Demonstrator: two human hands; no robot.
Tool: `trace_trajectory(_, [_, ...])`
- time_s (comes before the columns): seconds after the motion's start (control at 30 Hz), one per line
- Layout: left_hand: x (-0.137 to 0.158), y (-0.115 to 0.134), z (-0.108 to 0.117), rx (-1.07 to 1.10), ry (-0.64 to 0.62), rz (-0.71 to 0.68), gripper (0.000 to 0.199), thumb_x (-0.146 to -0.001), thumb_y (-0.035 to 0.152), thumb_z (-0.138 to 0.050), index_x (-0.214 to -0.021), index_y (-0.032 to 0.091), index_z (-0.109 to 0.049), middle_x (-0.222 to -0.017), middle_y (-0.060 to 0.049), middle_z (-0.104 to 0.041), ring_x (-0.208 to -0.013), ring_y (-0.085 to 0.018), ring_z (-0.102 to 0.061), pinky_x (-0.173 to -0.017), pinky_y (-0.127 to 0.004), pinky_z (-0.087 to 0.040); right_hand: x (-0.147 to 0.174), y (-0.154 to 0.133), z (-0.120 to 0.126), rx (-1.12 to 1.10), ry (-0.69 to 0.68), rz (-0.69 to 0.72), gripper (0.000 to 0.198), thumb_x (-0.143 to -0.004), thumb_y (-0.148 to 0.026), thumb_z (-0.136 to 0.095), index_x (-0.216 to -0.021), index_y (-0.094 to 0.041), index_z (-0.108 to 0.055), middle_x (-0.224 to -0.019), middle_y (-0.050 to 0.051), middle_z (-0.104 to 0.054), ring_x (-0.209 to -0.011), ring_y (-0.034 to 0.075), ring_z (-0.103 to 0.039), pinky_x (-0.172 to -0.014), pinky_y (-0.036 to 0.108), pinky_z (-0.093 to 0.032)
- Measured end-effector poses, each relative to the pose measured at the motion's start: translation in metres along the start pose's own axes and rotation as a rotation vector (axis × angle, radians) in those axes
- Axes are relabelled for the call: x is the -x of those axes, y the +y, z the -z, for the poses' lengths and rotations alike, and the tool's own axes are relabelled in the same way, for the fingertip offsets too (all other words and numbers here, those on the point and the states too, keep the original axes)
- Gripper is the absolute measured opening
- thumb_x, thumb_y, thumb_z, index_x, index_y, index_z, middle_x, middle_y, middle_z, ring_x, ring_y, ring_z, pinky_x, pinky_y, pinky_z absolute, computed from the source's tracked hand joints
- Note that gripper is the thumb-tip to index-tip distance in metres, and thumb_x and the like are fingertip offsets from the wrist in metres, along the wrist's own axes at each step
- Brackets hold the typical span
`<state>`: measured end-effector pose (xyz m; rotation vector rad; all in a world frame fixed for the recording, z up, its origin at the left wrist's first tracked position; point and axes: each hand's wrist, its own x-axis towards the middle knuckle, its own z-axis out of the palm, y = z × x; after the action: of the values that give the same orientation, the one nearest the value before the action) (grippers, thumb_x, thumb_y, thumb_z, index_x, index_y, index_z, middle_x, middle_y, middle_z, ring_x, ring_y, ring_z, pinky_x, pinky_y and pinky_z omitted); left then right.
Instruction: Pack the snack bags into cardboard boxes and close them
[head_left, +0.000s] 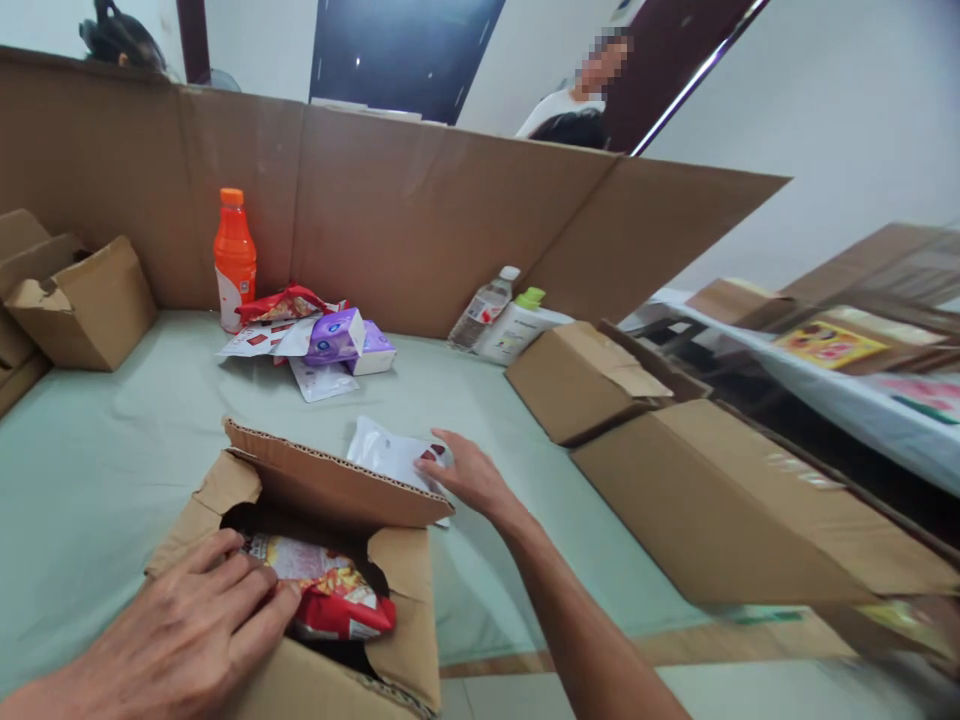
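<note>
In front of me stands an open cardboard box [315, 490] with its far flap raised. A red snack bag [346, 610] with a food picture lies inside it. My left hand [217, 610] rests over the box's near left side, fingers stretched out and their tips at the bag. Beyond the raised flap, a white pouch [382, 447] with dark red marks lies flat on the green cloth, partly hidden by the flap. My right hand [469, 475] is at the pouch's right end, thumb and fingers apart, touching it or just above it.
Farther back are an orange bottle [235, 260], a purple tissue pack [334, 337], more pouches, a clear bottle [486, 308] and a white bottle [514, 328]. Cardboard boxes stand left [112, 310] and right [720, 500]. A cardboard wall [405, 220] closes the back; two people are behind it.
</note>
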<state>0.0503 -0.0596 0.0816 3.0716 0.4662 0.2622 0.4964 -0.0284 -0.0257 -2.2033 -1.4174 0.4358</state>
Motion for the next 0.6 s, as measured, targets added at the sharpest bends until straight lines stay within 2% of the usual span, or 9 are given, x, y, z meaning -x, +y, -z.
trace_trajectory(0.07, [-0.002,0.002,0.006,0.001,-0.084,0.004,0.107,-0.055,0.01,-0.064,-0.158,0.015,-0.036,-0.151,-0.016,-0.064,-0.137,-0.04,-0.06,-0.11,-0.055,-0.054,-0.012,-0.011,-0.009,0.034,-0.062,0.043,0.056,-0.074,-0.04,-0.078,-0.126,-0.019,-0.073,-0.138,0.016,-0.072,-0.132,0.036,-0.061,-0.111,0.045,-0.044])
trace_trajectory(0.17, [-0.013,0.006,0.023,0.082,-0.193,0.024,0.095,-0.059,0.01,-0.063,-0.152,0.015,-0.044,-0.147,-0.014,-0.067,-0.133,-0.035,-0.064,-0.122,-0.055,-0.046,-0.019,-0.021,-0.013,0.065,-0.135,0.071,0.053,-0.071,-0.039,-0.082,-0.12,-0.021,-0.075,-0.125,0.015,-0.077,-0.12,0.036,-0.067,-0.102,0.043,-0.046])
trace_trajectory(0.27, [-0.024,0.007,0.036,0.185,-0.231,0.059,0.08,-0.067,0.011,-0.063,-0.146,0.017,-0.053,-0.142,-0.011,-0.069,-0.127,-0.03,-0.067,-0.128,-0.051,-0.038,-0.014,-0.022,-0.005,0.051,-0.176,0.058,0.044,-0.063,-0.038,-0.085,-0.104,-0.021,-0.078,-0.107,0.011,-0.08,-0.103,0.032,-0.07,-0.088,0.037,-0.048])
trace_trajectory(0.33, [-0.028,0.006,0.04,0.22,-0.23,0.068,0.072,-0.071,0.012,-0.065,-0.142,0.018,-0.056,-0.139,-0.011,-0.07,-0.123,-0.029,-0.068,-0.129,-0.05,-0.036,-0.005,-0.021,0.003,-0.001,-0.195,0.045,0.031,-0.063,-0.04,-0.081,-0.087,-0.021,-0.076,-0.088,0.007,-0.079,-0.086,0.027,-0.07,-0.075,0.032,-0.048])
trace_trajectory(0.4, [-0.029,0.005,0.04,0.235,-0.223,0.068,0.065,-0.075,0.015,-0.067,-0.139,0.018,-0.059,-0.134,-0.011,-0.072,-0.119,-0.029,-0.069,-0.127,-0.049,-0.037,0.009,-0.02,0.011,-0.083,-0.2,0.036,0.027,-0.066,-0.046,-0.075,-0.073,-0.02,-0.07,-0.071,0.002,-0.073,-0.071,0.022,-0.066,-0.064,0.03,-0.047])
trace_trajectory(0.5, [-0.029,0.004,0.036,0.246,-0.211,0.063,0.054,-0.078,0.019,-0.068,-0.132,0.018,-0.063,-0.126,-0.011,-0.074,-0.113,-0.03,-0.07,-0.127,-0.05,-0.035,0.037,-0.023,0.031,-0.207,-0.147,0.027,0.042,-0.073,-0.062,-0.064,-0.071,-0.021,-0.065,-0.064,0.0,-0.066,-0.062,0.02,-0.065,-0.057,0.029,-0.049])
trace_trajectory(0.57, [-0.027,0.004,0.032,0.241,-0.199,0.06,0.057,-0.076,0.019,-0.07,-0.133,0.018,-0.062,-0.125,-0.011,-0.074,-0.113,-0.03,-0.068,-0.13,-0.052,-0.029,0.056,-0.031,0.049,-0.337,-0.02,0.022,0.045,-0.074,-0.066,-0.067,-0.075,-0.021,-0.066,-0.067,0.001,-0.068,-0.063,0.02,-0.067,-0.058,0.03,-0.054])
trace_trajectory(0.6, [-0.027,0.004,0.03,0.235,-0.193,0.058,0.062,-0.074,0.018,-0.071,-0.135,0.018,-0.06,-0.126,-0.011,-0.073,-0.116,-0.031,-0.067,-0.131,-0.053,-0.026,0.066,-0.038,0.06,-0.428,0.092,0.016,0.044,-0.071,-0.064,-0.072,-0.075,-0.021,-0.067,-0.067,0.001,-0.069,-0.063,0.019,-0.067,-0.059,0.031,-0.056])
